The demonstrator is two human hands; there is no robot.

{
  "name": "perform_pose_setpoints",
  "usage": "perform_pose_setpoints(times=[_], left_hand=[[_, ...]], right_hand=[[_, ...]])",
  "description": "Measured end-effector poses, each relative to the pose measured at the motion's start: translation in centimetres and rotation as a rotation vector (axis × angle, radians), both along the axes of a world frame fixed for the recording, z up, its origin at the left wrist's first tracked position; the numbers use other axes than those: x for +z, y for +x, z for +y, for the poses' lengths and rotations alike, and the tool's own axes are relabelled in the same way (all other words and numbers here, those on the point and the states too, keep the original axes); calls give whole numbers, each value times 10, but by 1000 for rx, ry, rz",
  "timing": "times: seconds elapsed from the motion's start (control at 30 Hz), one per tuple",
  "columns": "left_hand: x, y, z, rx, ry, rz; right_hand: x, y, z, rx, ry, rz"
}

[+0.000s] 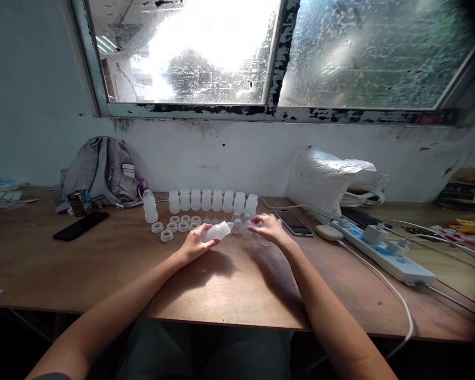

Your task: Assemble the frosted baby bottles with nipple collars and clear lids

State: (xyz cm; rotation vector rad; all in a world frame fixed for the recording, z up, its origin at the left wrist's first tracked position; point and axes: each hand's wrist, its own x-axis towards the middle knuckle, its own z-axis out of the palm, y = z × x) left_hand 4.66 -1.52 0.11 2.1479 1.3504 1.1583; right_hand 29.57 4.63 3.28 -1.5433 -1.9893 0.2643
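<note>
Reaching forward over the wooden surface [221, 290], both forearms [142, 287] angled inward, left hand [196, 244] clamped on a tilted white bottle [214, 233], right hand [271, 228] curled at clear caps [245, 228], whether gripping I cannot tell, upright bottles [206, 200] behind, grey backpack [98, 171] at left, grimy window [372, 58] above.

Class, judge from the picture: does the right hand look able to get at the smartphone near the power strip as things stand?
Probably yes: the smartphone lies just to the right of the right hand, and nothing visible blocks the way, though that hand is busy at a clear plastic piece.
</note>
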Motion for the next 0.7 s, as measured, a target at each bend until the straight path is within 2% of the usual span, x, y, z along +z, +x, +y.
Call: perform_pose_setpoints(times=[0.1, 0.2, 0.4, 0.7], left_hand=[[-2, -2, 2, 21, 78, 33], [-4, -3, 4, 46, 115, 36], [-4, -3, 5, 54, 144, 54], [-6, -4, 6, 61, 134, 70]], right_hand=[[5, -6, -3, 137, -16, 516], [7, -16, -9, 272, -110, 760], [0, -33, -18, 278, -201, 752], [-7, -37, -16, 313, -228, 712]])
